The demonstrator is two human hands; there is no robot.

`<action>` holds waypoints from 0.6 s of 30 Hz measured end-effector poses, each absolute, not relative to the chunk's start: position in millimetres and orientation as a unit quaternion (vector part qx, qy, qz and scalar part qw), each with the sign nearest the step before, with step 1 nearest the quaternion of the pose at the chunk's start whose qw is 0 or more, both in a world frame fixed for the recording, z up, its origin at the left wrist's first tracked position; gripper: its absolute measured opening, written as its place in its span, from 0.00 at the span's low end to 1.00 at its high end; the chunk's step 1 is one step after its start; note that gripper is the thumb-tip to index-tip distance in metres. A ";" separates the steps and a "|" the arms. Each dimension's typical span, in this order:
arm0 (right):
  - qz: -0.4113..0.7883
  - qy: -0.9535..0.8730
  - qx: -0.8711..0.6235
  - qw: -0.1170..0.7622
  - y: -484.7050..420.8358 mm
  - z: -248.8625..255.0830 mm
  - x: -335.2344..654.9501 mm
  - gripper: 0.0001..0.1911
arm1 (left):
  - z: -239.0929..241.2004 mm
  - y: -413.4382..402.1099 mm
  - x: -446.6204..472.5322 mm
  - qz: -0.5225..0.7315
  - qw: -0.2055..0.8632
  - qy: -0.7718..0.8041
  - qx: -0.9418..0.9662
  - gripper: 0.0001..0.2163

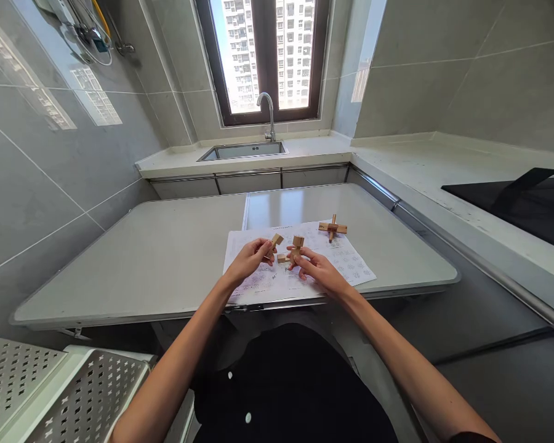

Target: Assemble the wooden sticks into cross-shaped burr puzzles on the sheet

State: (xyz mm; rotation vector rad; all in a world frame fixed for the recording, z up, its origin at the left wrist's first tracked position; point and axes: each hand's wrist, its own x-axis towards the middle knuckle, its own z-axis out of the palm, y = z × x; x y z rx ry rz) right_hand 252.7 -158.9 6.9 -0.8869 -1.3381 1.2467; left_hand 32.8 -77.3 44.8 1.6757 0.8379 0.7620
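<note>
My left hand (253, 257) is closed on a wooden puzzle piece (277, 239), whose end sticks up past the fingertips. Between thumb and fingers, my right hand (317, 268) grips another notched wooden puzzle piece (298, 241) that stands roughly upright. A third wooden piece (283, 258) lies on the printed paper between the two hands. Beyond my right hand rests a cross-shaped assembly of wooden pieces (333, 228), near the far right part of the paper. Both hands are just above the printed sheets (351, 266). My fingers hide parts of the held pieces.
The sheets lie on a light folding table (166, 258). Behind it runs a white counter (314, 147) with a sink (240, 151) and faucet (271, 117). A black bag (526, 200) sits on the right counter. A perforated pale plastic stool or chair (92, 387) stands at lower left.
</note>
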 end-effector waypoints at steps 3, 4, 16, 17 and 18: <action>0.566 -0.548 -0.313 0.531 -157.0 12.6 244.4 0.25 | 51.0 -89.9 44.8 0.288 0.606 0.310 0.674 0.23; 0.574 -0.545 -0.301 0.531 -156.2 13.8 242.5 0.25 | 52.0 -92.7 47.9 0.272 0.623 0.299 0.670 0.23; 0.088 -0.784 -0.436 0.434 -155.6 18.2 252.6 0.10 | 64.5 -97.8 52.0 0.266 0.538 0.452 0.660 0.33; 0.054 -0.801 -0.435 0.408 -155.6 18.7 253.4 0.10 | 68.2 -98.4 51.2 0.222 0.554 0.454 0.662 0.35; 0.027 -0.814 -0.433 0.387 -155.3 19.6 253.9 0.10 | 71.5 -99.3 50.3 0.182 0.565 0.454 0.665 0.36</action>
